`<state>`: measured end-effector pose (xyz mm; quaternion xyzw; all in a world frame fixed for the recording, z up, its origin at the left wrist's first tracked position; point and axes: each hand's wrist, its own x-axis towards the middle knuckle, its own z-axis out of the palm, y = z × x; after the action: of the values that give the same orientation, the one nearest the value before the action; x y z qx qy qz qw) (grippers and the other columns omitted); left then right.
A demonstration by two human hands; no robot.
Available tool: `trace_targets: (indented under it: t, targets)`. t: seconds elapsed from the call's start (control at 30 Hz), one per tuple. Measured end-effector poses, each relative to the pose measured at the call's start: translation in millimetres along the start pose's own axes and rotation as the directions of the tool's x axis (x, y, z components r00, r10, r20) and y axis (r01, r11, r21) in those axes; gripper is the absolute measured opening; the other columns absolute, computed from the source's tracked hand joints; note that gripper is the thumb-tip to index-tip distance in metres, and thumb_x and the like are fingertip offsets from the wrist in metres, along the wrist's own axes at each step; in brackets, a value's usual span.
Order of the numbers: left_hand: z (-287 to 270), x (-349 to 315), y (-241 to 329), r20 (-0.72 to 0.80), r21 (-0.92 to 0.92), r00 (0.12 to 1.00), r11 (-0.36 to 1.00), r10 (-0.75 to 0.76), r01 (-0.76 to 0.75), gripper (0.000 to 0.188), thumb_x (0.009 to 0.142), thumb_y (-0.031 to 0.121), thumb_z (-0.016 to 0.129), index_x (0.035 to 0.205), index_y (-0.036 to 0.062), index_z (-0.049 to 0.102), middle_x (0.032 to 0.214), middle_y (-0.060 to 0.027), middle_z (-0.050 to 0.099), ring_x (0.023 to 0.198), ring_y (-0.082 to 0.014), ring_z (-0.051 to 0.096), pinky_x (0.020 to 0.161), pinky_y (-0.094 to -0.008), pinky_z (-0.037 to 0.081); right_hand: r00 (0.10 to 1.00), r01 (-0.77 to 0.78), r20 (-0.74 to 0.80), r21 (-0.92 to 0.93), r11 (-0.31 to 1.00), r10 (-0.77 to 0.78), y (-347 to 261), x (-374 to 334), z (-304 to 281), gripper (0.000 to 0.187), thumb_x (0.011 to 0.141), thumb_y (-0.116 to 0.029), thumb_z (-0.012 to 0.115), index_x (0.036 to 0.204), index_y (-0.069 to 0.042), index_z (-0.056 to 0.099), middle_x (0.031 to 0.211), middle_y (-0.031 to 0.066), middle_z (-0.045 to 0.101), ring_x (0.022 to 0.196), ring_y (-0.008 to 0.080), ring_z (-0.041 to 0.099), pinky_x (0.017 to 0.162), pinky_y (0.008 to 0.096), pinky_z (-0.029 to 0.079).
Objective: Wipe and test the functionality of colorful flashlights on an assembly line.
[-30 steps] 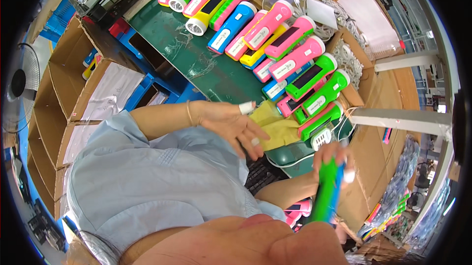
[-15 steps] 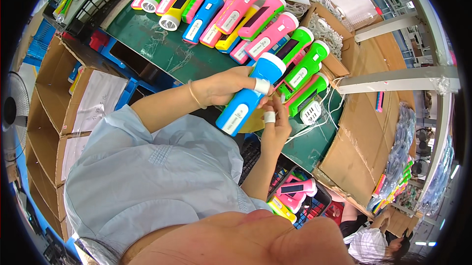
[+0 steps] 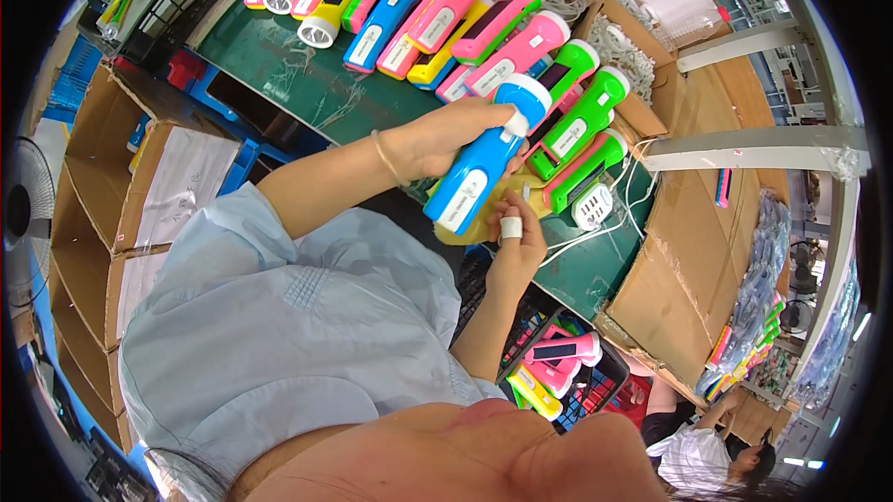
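Note:
My left hand, white tape on its thumb, is closed around a blue flashlight with a white head rim and an oval white label. The flashlight slants, head end away from me, above the table. Close below it is my right hand, fingers curled inward, one wrapped in white tape. A small pale piece shows at its fingertips, too small to name. A yellow cloth lies beside this hand, under the flashlight. Just beyond are green flashlights and a pink one.
Flashlights in several colours line the far side of the green table. A white power strip with cables lies at right, near a cardboard box of white cables. A black basket holds more flashlights. Cardboard compartments stand at left.
My left hand has moved the blue flashlight slightly right and away, tilting it more upright. More of the yellow cloth shows. My right hand has drawn slightly nearer me, its fingers more curled.

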<state>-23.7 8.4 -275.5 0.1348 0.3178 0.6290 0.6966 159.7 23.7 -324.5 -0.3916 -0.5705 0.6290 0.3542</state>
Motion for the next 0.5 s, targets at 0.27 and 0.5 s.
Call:
trace_targets:
  t: [0.27, 0.5]
  targets:
    - [-1.9, 9.2, 47.4, 0.18, 0.98, 0.618, -0.084, 0.765, -0.181, 0.092, 0.072, 0.03, 0.071, 0.126, -0.0116, 0.009, 0.109, -0.0323, 0.045, 0.091, -0.0434, 0.055, 0.074, -0.0401, 0.048, 1.0, 0.008, 0.009, 0.173, 0.985, -0.01, -30.4, 22.1, -11.4, 0.023, 0.091, -0.017, 0.049, 0.108, -0.001, 0.053, 0.067, 0.0031, 0.055, 0.051, 0.0062, 0.046, 0.043, 0.0159, 0.03]
    - [-26.7, 20.2, 53.5, 0.059, 0.941, 0.631, 0.169, 0.773, -0.294, 0.076, 0.074, 0.035, 0.07, 0.119, -0.0082, 0.027, 0.1, -0.0237, 0.051, 0.078, -0.0318, 0.059, 0.066, -0.038, 0.05, 0.994, 0.066, 0.082, 0.14, 0.988, -0.078, -36.3, 32.2, 9.0, 0.016, 0.082, -0.007, 0.061, 0.095, 0.002, 0.058, 0.077, 0.0043, 0.058, 0.062, 0.0069, 0.049, 0.053, 0.0174, 0.035]
